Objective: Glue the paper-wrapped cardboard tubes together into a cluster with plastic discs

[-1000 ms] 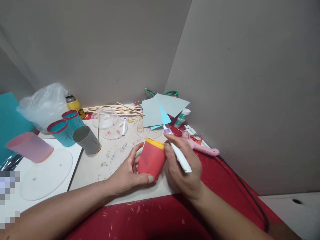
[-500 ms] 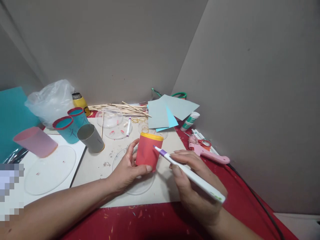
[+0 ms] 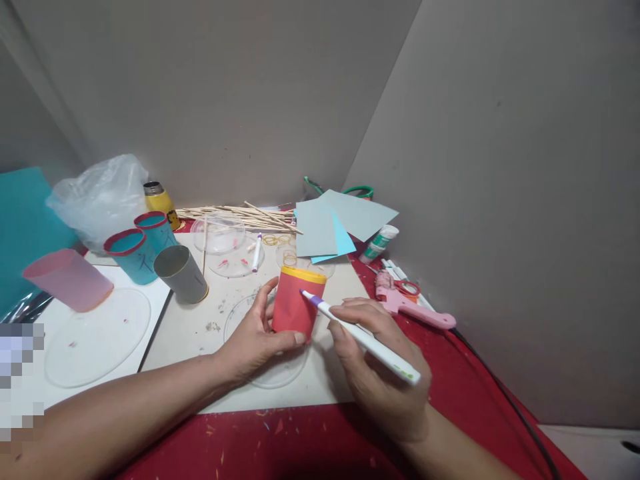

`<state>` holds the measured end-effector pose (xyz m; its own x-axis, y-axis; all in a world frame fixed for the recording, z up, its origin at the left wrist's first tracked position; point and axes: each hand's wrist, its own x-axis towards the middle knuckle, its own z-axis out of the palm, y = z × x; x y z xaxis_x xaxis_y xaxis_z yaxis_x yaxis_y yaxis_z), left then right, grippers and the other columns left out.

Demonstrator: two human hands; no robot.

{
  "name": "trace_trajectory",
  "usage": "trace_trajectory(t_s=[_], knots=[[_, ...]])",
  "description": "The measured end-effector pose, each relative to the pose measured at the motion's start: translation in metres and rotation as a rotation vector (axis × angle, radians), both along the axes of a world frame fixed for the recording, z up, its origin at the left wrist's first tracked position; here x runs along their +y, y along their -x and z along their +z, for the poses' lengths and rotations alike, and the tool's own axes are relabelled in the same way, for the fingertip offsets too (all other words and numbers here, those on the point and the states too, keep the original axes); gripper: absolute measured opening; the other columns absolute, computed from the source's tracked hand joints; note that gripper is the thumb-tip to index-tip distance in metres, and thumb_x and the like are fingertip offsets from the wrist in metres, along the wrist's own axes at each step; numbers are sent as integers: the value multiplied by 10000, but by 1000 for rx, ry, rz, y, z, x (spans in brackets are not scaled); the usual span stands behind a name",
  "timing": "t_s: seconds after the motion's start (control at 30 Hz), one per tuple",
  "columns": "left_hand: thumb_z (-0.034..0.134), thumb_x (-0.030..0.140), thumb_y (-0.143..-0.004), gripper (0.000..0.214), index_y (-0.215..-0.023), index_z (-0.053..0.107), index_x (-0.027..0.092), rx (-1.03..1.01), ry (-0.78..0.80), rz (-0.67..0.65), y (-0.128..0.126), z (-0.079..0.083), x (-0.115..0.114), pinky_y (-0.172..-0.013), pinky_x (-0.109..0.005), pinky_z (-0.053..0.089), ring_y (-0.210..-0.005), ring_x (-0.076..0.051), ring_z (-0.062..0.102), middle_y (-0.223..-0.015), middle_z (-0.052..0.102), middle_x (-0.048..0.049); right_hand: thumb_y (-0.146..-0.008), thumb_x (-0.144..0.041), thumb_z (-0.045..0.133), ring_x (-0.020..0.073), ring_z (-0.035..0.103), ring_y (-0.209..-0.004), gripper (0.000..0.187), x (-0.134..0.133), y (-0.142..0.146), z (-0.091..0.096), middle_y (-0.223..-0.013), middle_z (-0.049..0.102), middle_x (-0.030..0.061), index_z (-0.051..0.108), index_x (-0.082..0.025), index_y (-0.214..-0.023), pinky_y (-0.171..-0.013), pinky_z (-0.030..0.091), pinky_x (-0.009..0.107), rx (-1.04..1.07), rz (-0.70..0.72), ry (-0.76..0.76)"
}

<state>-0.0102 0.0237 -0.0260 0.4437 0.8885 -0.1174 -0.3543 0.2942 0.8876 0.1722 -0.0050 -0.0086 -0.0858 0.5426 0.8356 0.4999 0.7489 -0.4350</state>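
My left hand (image 3: 256,333) grips a red paper-covered cup with a yellow rim (image 3: 296,301), which stands on a clear plastic disc (image 3: 270,373) on the beige board (image 3: 200,333). My right hand (image 3: 380,367) holds a white marker with a purple collar (image 3: 360,337). The marker's tip touches the upper right side of the red cup.
Two teal cups with red rims (image 3: 135,253), a grey cup (image 3: 181,273) and a pink cup (image 3: 67,280) lie at the left. Wooden sticks (image 3: 235,217), blue paper sheets (image 3: 335,223), a glue bottle (image 3: 379,243), a pink glue gun (image 3: 415,307) and a plastic bag (image 3: 97,197) surround the board.
My right hand turned the marker from pointing upward to pointing at the cup, then brought its tip against the cup's side. The cup went from tilted to upright.
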Motion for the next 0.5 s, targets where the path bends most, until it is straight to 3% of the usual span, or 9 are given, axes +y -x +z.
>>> trace_trajectory(t_s=[0.5], knots=[[944,333,-576,1147,-1542,326,314,30,-7,43,-4,-2,3,-975,-466,479,-1091,-307,660,-1250,674,-130,-881,3,627,186,625,-879,295,2,-1,0,-924,676,46,635,-170,-1120,-838,501,378,-11,-3,6]])
